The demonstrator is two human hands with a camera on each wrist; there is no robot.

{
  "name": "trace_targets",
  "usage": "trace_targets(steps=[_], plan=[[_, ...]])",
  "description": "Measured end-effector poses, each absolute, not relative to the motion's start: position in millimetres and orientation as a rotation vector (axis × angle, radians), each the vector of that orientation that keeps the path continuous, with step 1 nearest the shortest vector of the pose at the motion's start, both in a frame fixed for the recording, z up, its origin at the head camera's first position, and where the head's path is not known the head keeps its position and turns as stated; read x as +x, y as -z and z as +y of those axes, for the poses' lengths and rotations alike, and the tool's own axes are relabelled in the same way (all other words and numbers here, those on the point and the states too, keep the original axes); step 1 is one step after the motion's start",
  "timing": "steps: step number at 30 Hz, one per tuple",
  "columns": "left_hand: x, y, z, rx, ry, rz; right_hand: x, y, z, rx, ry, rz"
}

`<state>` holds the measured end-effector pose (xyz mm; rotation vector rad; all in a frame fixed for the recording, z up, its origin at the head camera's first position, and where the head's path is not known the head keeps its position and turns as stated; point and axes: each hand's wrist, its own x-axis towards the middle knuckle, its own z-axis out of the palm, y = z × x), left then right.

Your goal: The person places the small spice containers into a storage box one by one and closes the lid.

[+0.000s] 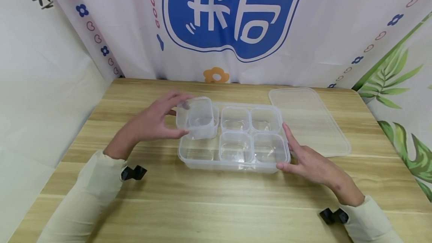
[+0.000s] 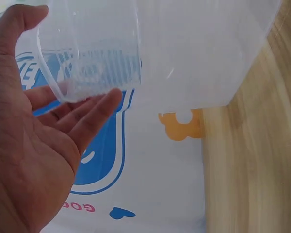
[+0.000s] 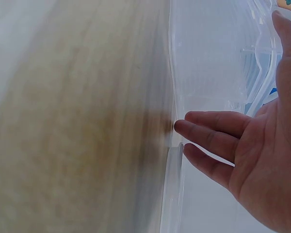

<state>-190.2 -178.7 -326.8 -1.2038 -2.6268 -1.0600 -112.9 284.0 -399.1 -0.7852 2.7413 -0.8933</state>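
Note:
My left hand holds a small clear plastic container between thumb and fingers, tilted above the back left of a large clear storage box. In the left wrist view, its ribbed wall lies against the fingertips. Just below and right of it shows another clear rim, partly hidden. Several small square containers sit in the box's middle and right; the front left part shows its bare floor. My right hand rests against the box's right end, its fingers fairly straight in the right wrist view.
A flat translucent lid lies on the wooden table, right of and behind the box. Behind the table's back edge hangs a white printed cloth, with more cloth at both sides.

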Motion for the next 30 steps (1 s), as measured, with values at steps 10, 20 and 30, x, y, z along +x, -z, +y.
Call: trace_targets(steps=[10,20,30], plan=[[-186,334,-175,-1.355,1.173,-2.653,-112,401,284,-0.790,0.911,2.736],[-178,336,-172,-1.396,1.186,-2.632,-111,400,284,-0.782,0.909,2.731],[-170,341,-173,-1.404,1.136,-2.654,-112,398,283,-0.777,0.910,2.726]])
